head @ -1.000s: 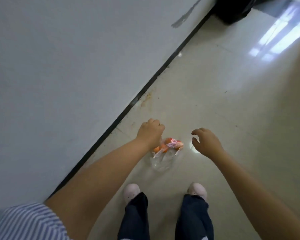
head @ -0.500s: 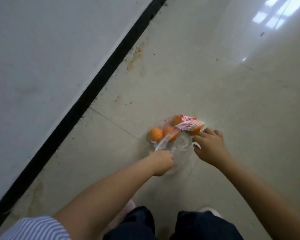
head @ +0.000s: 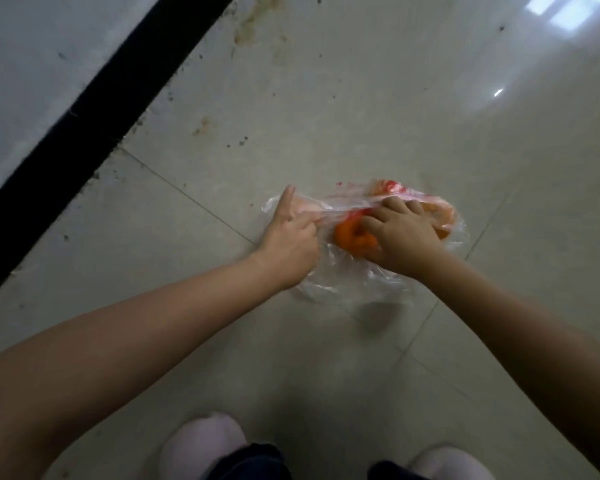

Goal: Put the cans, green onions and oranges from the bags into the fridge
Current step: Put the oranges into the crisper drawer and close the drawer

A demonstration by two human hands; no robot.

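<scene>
Oranges (head: pixel 355 239) lie in a thin clear bag (head: pixel 343 282) on the floor (head: pixel 361 98), at 12 o'clock from the feet. Left hand (head: pixel 288 237) pinches the film at the bag's 9 o'clock edge, index finger extended. Right hand (head: pixel 400 233) is curled over the fruit at the mouth; whether it grips one cannot be told. Risk: the stretched film could tear, letting fruit roll across the glossy tile. Stained tiles meet a black skirting (head: pixel 94 109) at 10 o'clock.

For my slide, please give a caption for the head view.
Left hand pinches the clear bag open on the floor; right hand grips an orange.
</scene>
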